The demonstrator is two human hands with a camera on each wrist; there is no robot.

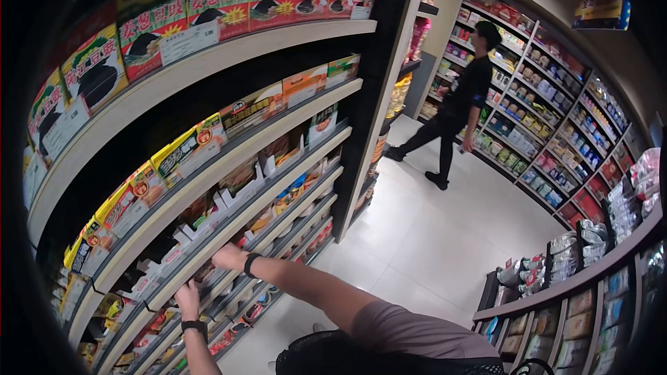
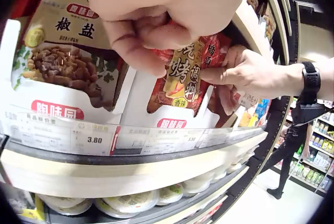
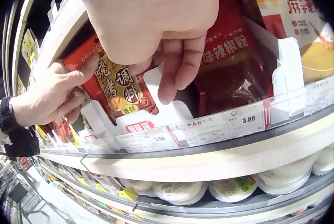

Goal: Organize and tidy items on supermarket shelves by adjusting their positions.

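Because the seasoning packet [image 2: 180, 85] looks like a thin, glossy pouch, it should handle as light, soft and a little slippery, with a filling that probably shifts under pressure; it hardly seems fragile, though a hard squeeze could crease it. The likely best hold is a flat pinch near its top edge, clear of the cardboard. The left hand [image 2: 167, 10] curls its fingers at the packet's left side and the right hand [image 2: 245, 72] bends in at its right; whether either truly pinches it, one cannot tell. Red all round, the packet bears a yellowish upright panel with bold dark characters, and stands in a white display box [image 2: 136, 96] on the shelf [image 2: 130, 169]. Just beside it are a brown-and-cream packet [image 2: 62, 70] and a dark red pouch [image 3: 229, 78]. Lower down sit pale round tubs [image 3: 180, 192]; well beyond, a person in black [image 1: 462, 90] is mid-stride.
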